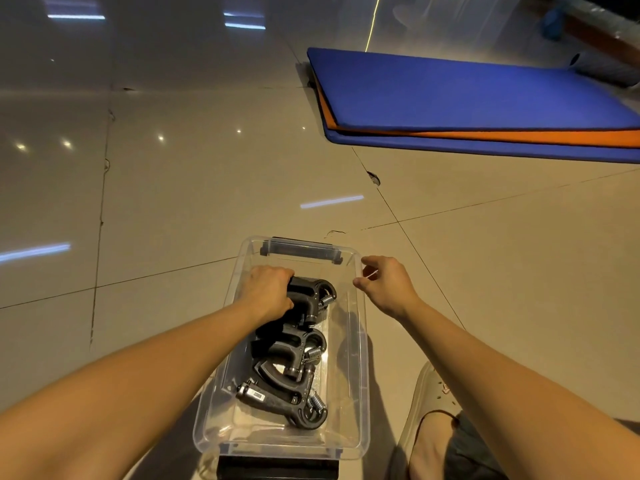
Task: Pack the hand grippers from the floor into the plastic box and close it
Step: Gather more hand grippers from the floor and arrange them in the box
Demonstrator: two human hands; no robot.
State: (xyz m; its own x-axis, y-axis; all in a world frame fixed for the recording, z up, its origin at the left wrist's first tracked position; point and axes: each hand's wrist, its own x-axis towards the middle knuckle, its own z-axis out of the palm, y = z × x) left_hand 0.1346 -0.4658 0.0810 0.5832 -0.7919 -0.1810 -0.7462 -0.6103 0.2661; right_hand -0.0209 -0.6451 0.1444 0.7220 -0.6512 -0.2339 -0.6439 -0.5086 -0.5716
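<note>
left hand [268, 294] covers the handles of the top gripper [313, 294]; its fingertips are hidden. the grippers [287, 358] below overlap, count unclear past 3. label [255, 395] on the lowest one too small to read. can't tell if right hand [388, 284] touches the box [362, 341] rim. black thing [277, 469] under the box's near end is cut by the bottom edge, as is the shoe [426, 407]. mats [485, 95] run off the right edge. top-right corner blurred: blue blob [554, 24], grey roll [606, 69].
</note>
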